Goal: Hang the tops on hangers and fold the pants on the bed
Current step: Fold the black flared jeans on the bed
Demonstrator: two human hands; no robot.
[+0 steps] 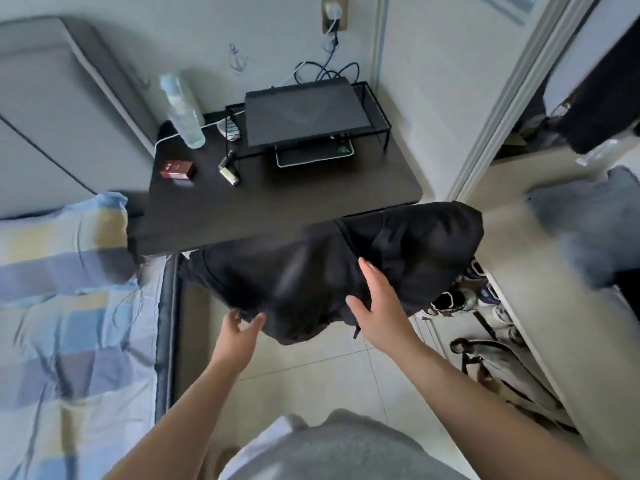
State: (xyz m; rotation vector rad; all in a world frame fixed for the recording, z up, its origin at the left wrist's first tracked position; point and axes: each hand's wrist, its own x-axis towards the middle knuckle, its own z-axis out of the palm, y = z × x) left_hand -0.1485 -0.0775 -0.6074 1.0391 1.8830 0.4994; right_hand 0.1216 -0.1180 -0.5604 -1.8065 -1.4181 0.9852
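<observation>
Item: black fabric garment (311, 271), bunched and held in the air at centre, over the tiled floor just off the dark table's near edge; whether it is a top or pants cannot be told.
Left hand (239, 332): pinches the garment's lower hem between thumb and fingers.
Right hand (379, 306): fingers straight, laid flat against the cloth, gripping nothing.
9 o'clock: bed with blue, yellow and white checked sheet (69, 323).
12 o'clock: dark rectangular table (277, 202) carrying a clear plastic bottle (181, 110), a small red box (176, 169) with unreadable print, and a black wire rack (377, 109) over a dark mat (315, 154) whose green emblem is too blurred to read.
4 o'clock: shoes (460, 299) on the floor.
</observation>
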